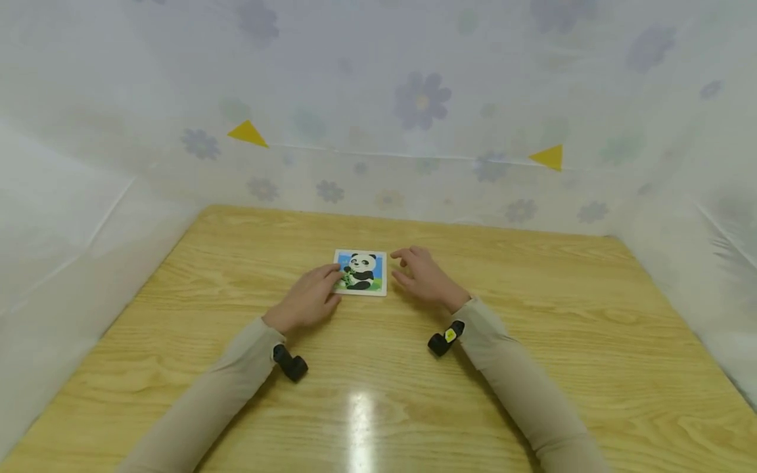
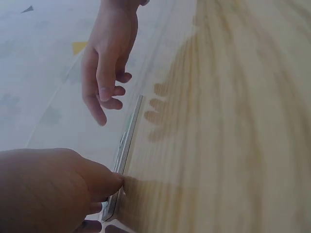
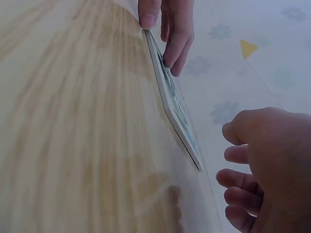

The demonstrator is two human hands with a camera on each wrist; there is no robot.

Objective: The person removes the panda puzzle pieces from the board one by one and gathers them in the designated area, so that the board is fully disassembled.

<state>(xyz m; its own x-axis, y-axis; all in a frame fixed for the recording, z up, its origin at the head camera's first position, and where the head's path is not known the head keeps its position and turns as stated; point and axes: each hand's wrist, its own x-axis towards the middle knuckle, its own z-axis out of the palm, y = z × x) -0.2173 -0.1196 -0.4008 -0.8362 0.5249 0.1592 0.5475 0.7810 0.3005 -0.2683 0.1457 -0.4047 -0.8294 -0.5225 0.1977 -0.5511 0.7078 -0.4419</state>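
Note:
A flat square panda picture board (image 1: 362, 272) with a white border lies on the wooden table, picture side up. My left hand (image 1: 307, 299) holds it at the left side: fingertips rest over the picture's edge, and the thumb (image 2: 109, 180) is against the near edge. From the right wrist view, the board (image 3: 170, 102) appears edge-on, thin and flat. My right hand (image 1: 428, 279) hovers just right of the board, apart from it, fingers loosely bent and holding nothing. Whether the picture is made of separate pieces is too small to tell.
The wood-grain table (image 1: 367, 355) reflects a bright light near its front. Pale flowered sheeting (image 1: 355, 85) hangs behind and at both sides, with yellow triangles (image 1: 547, 157) on it. Small black wrist cameras (image 1: 290, 363) sit on both sleeves.

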